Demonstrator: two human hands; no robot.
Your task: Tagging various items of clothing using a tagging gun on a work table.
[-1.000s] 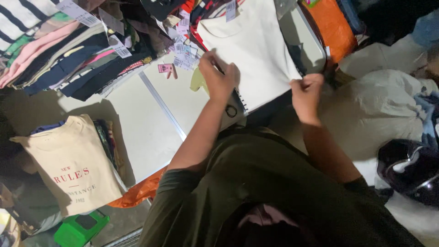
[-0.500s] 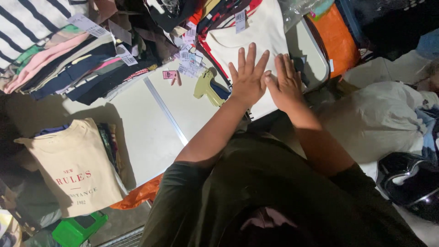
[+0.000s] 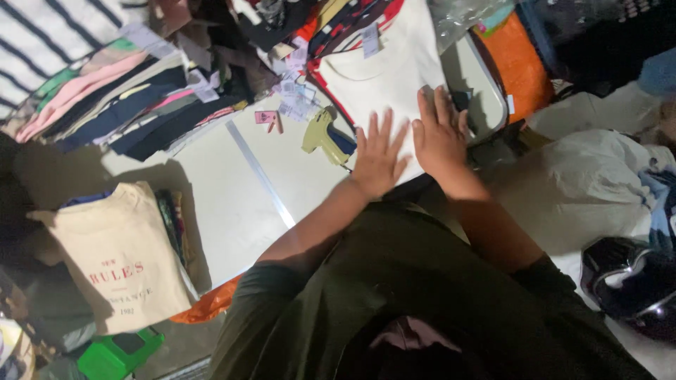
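Observation:
A folded white T-shirt (image 3: 384, 74) lies on the white table (image 3: 239, 190), with a paper tag at its collar. Both my hands rest flat on its near part, fingers spread. My left hand (image 3: 379, 156) presses the shirt's lower left corner, just right of a yellow-green tagging gun (image 3: 320, 137). My right hand (image 3: 440, 134) lies beside it on the shirt's lower right, near the table's right edge. Neither hand holds anything.
A row of stacked folded garments (image 3: 113, 105) with paper tags runs along the table's far left. A beige printed T-shirt (image 3: 116, 257) tops a pile at near left. Loose tags (image 3: 296, 98), a pink tag (image 3: 266, 117), an orange bag (image 3: 517, 60), white sacks (image 3: 598, 176) and a green stool (image 3: 116, 352) surround it.
A second ago my hands pinched the shirt's edges while folding. They then opened flat on it, and now they have slid down toward me across the fabric.

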